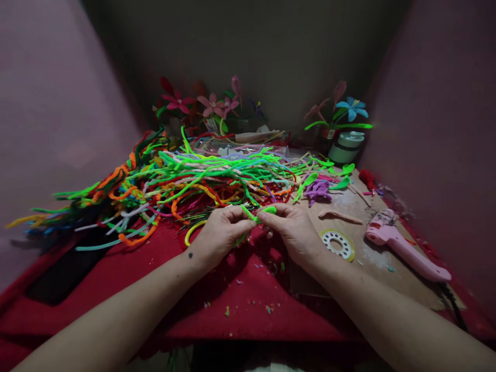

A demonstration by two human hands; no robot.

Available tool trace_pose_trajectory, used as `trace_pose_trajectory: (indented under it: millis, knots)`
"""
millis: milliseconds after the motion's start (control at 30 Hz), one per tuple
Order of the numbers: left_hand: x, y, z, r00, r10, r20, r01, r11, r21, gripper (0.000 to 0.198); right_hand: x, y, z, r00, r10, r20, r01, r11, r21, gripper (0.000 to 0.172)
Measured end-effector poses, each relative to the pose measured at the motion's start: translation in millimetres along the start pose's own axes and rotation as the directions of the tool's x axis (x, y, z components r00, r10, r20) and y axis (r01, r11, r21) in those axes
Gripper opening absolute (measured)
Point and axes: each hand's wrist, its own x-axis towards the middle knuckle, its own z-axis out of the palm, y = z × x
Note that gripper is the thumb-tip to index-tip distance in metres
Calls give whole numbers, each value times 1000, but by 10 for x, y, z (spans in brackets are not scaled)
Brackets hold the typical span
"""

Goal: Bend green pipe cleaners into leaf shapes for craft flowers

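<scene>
A bright green pipe cleaner [248, 212] is pinched between my two hands, above the front part of the red cloth. My left hand [223, 231] grips it between thumb and forefinger. My right hand [291, 230] is closed on it too, its fingertips almost touching the left ones, with a rounded green end [268, 210] showing by the forefinger. Just beyond my hands lies a big tangled heap of pipe cleaners [217, 173] in green, orange, white, red and other colours. Part of the held piece is hidden behind my fingers.
On the right, a cardboard sheet [374, 248] bears a tape roll [338, 245], a pink glue gun [406, 248], purple pieces [318, 192] and green leaf shapes [341, 183]. A dark flat object [64, 274] lies left. Pipe-cleaner flowers [211, 105] and a pale green jar [346, 147] stand behind.
</scene>
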Motion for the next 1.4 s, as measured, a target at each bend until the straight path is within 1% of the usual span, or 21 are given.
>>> trace_pose_trajectory:
  millis: [67,133,233,333,467,533,733,867,1000,1100,1267,1400]
  knots:
    - [-5,1,7,999,32,6,-32,999,44,13,-11,-7,9,1000,-22,-4,22,997,-79,15]
    - [-8,-7,17,998,62,18,-63,996,71,14,-27,-18,14,997,-78,-22,74,985,-155,15]
    - [-10,-19,30,995,99,16,-100,990,95,14,-45,-28,18,991,-122,-50,110,974,-201,18]
    - [-9,-10,25,996,86,20,-87,993,77,14,-42,-23,9,995,-93,-25,86,978,-189,19]
    - [-8,16,-6,999,-5,49,7,999,-36,15,-22,-15,-8,998,-53,28,57,987,-153,13]
    - [-8,22,-20,998,-29,62,33,997,-69,14,-15,-10,-12,998,-48,39,52,990,-129,10]
    - [-15,18,-32,998,3,64,1,998,-65,12,-12,33,-16,998,-38,53,41,997,-66,8]
    - [-28,19,-28,999,21,47,-21,1000,-16,13,-18,53,-7,999,-29,43,32,998,-62,7]
    - [-42,11,-15,996,71,50,-73,996,43,13,-44,32,11,998,-67,7,68,989,-130,8]
    - [-51,7,1,992,121,24,-123,987,106,16,-63,13,18,997,-79,-13,75,983,-168,9]
    - [-60,7,22,981,193,16,-192,961,197,18,-70,31,23,997,-72,-13,70,988,-140,8]
    - [-68,-2,46,953,302,16,-296,920,256,19,-75,56,34,997,-79,-18,76,988,-131,8]
